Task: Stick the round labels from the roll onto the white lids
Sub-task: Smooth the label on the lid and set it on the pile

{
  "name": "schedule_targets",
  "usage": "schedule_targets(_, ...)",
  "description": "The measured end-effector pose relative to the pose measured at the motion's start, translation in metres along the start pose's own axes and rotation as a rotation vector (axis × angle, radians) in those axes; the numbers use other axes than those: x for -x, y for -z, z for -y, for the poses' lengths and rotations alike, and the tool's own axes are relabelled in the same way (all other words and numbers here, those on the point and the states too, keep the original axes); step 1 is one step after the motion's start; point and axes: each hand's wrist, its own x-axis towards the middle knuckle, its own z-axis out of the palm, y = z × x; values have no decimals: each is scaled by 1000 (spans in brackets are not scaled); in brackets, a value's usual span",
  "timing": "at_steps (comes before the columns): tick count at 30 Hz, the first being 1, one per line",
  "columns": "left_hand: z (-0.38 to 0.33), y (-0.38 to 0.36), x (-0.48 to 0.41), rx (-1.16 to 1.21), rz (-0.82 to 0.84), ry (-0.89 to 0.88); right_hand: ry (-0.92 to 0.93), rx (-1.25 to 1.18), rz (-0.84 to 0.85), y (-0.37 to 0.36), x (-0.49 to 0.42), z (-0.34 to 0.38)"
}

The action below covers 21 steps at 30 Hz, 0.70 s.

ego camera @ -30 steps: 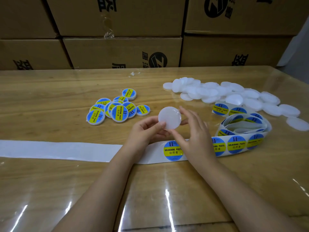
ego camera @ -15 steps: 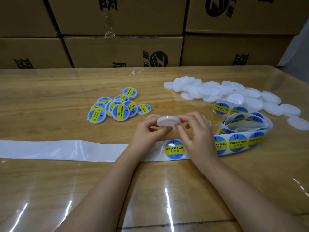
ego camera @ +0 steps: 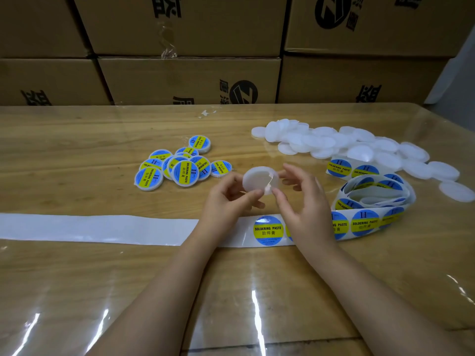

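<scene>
Both hands meet over the middle of the table, holding one white lid above the wood. The left hand pinches its near left rim between thumb and fingers. The right hand closes on the right rim, thumb near and fingers far. The lid is tilted, its face turned up toward the camera, and bears no sticker (a thin pale mark crosses its right side; I cannot tell what it is).

Just near of the hands lies the backing strip, bare to the left, with one blue and yellow label between the wrists. To the right the label roll sits in a loose coil. The labelled lids cluster to the far left of the hands, and the plain lids spread along the far right. Cardboard boxes are stacked behind the table.
</scene>
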Motion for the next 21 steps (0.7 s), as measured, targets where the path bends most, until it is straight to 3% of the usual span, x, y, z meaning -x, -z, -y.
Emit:
schedule_targets(4, -1, 1, 0, 103, 73, 94, -55, -26, 86, -1, 0, 1)
schedule_targets(13, 1, 1, 0, 44, 83, 66, 39, 18, 24, 5, -3, 2)
schedule_targets(18, -1, 7, -3, 136, 69, 92, -179, -138, 78, 2, -1, 1)
schedule_targets(21, 4, 4, -3, 143, 121, 126, -178, -120, 94, 1, -1, 1)
